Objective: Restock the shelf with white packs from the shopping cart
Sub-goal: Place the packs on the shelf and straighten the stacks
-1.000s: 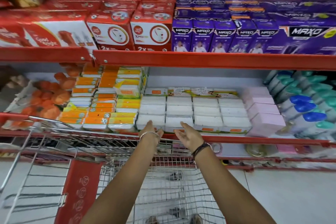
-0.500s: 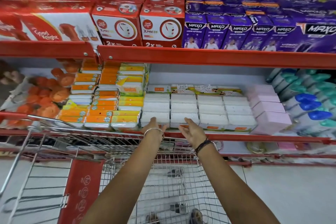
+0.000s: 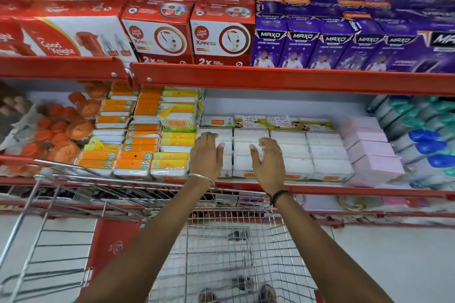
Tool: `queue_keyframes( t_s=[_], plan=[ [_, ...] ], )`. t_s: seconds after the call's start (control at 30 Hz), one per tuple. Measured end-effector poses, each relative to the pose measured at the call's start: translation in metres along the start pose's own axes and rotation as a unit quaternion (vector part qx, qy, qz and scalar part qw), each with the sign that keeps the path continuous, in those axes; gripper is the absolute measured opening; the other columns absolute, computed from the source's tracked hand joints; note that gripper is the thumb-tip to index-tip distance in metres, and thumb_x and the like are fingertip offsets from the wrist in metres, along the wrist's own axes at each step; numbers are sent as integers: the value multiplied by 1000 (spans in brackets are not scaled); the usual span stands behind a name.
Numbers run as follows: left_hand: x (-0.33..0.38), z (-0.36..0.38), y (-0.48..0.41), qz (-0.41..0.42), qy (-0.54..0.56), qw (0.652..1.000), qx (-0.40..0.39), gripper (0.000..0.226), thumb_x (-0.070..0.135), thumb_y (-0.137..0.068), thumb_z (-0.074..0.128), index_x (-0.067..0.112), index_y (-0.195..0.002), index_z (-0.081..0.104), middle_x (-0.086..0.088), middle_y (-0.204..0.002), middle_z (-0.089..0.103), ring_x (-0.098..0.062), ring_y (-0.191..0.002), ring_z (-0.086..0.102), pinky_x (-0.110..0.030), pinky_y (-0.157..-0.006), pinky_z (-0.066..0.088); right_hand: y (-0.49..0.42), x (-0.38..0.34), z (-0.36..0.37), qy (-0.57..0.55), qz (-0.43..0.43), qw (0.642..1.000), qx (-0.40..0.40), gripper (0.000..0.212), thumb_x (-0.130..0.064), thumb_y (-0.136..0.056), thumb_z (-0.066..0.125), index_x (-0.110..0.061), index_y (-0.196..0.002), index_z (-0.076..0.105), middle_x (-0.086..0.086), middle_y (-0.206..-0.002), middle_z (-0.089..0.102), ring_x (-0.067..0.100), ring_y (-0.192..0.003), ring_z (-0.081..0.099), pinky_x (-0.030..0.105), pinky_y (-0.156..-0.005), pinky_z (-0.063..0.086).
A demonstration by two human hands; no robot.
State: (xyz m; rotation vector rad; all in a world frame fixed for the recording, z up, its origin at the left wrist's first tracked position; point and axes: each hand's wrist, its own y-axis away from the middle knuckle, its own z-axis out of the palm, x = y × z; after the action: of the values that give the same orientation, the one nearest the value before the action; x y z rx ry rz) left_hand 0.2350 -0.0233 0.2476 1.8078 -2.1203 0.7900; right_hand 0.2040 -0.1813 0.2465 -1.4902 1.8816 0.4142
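White packs [image 3: 288,152] apparently touch neither open grip.

Bare forearms, thin silver bangle [image 3: 202,178] on left wrist, black cord band [image 3: 279,195] on right wrist

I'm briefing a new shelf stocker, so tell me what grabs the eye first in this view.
Two bare hands, the left hand and the right hand, reach with open fingers over the white packs on the middle shelf. Above, red boxes sit beside purple boxes. Below the arms stands a wire shopping cart, with orange packs left of the white ones.
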Motion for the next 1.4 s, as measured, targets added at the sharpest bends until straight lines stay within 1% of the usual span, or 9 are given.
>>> queue_keyframes(
  t_s=[0.1,0.23,0.4,0.57,0.77,0.9,1.03,1.27,1.4],
  plan=[
    [-11,13,-10,8,-87,991,-102,50,32,-99,33,6,-141,27,-15,-150,30,-29,-141,22,-48,-114,23,-19,14,15,145,-105,979,-99,51,-40,-97,36,-10,-138,36,12,-145,42,27,-135,37,43,-112,33],
    [-20,29,-10,36,-165,972,-165,58,38,-99,21,10,-147,2,-8,-158,8,-20,-146,1,-44,-120,5,-27,28,26,224,-124,953,-162,72,-54,-89,6,-13,-148,15,6,-157,21,19,-147,12,42,-121,11],
    [-19,35,-11,49,-167,971,-163,58,38,-98,17,11,-147,1,-8,-158,10,-20,-146,1,-42,-121,7,-26,30,31,239,-139,949,-150,66,-45,-91,6,-12,-148,15,6,-157,23,19,-146,15,42,-120,14],
    [-19,37,-10,58,-180,970,-150,70,45,-86,-5,12,-147,5,-7,-157,15,-20,-146,6,-43,-119,8,-26,30,30,227,-138,952,-150,61,-41,-93,13,-12,-147,17,7,-156,25,20,-146,18,42,-119,14],
    [-15,33,-10,64,-194,969,-139,72,45,-85,-5,12,-147,9,-7,-157,18,-20,-146,7,-46,-118,3,-25,28,21,203,-141,957,-155,67,-48,-92,9,-12,-147,17,6,-157,24,17,-146,16,39,-120,9],
    [9,34,-10,76,-145,981,-106,67,43,-89,3,10,-143,25,-9,-153,29,-23,-145,13,-47,-118,8,-25,41,-13,168,-119,975,-86,64,-45,-92,12,-13,-145,26,5,-155,29,16,-145,19,37,-119,8],
    [55,51,-3,123,-88,978,-144,67,46,-89,3,12,-145,19,-8,-156,19,-23,-145,11,-46,-119,12,-27,82,-54,183,-67,980,-36,67,-45,-90,10,-11,-144,31,7,-153,32,18,-144,23,36,-119,9],
    [91,93,10,114,-107,973,-173,70,50,-87,2,14,-147,4,-5,-158,9,-18,-146,4,-43,-118,4,-36,116,-68,222,-43,971,-73,73,-49,-88,6,-10,-146,26,8,-155,29,19,-145,21,40,-120,15],
    [91,102,13,113,-144,972,-149,65,45,-90,6,12,-147,7,-6,-157,15,-18,-146,9,-40,-115,-1,-39,120,-63,223,-51,970,-86,74,-49,-87,4,-10,-146,25,7,-155,28,18,-145,19,39,-120,15]
  ],
)
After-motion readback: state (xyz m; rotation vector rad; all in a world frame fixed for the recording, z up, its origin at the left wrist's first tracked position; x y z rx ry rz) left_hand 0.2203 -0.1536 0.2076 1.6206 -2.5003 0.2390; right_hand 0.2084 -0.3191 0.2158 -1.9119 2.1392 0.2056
